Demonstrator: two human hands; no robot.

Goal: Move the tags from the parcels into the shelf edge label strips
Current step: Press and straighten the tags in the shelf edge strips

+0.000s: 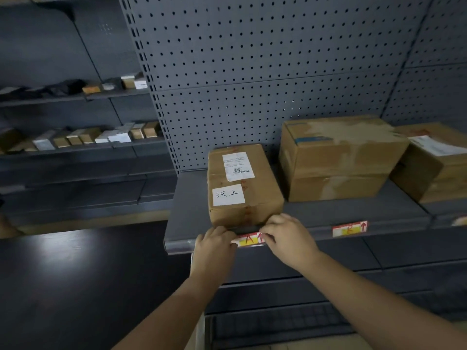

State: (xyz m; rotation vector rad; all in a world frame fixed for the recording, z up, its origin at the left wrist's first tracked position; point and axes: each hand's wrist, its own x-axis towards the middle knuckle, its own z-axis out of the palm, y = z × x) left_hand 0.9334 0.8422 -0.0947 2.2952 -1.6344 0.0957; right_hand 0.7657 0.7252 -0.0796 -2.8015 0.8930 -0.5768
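With tag K (350,229) already seated in the strip (303,233), my left grip (214,245) and right grip (288,236) pinch tag A (249,239) into place under the parcel (242,185); others may remain.

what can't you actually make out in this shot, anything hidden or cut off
Head view only:
- A tag: both ends covered by the left hand and right hand, so whether it sits fully in the strip is unclear.
- Shipping label on the small parcel: print too small to read.
- Rightmost parcel and the tag below it: cut off by the right edge.
- Boxes on the far left shelves: blurred and dim.
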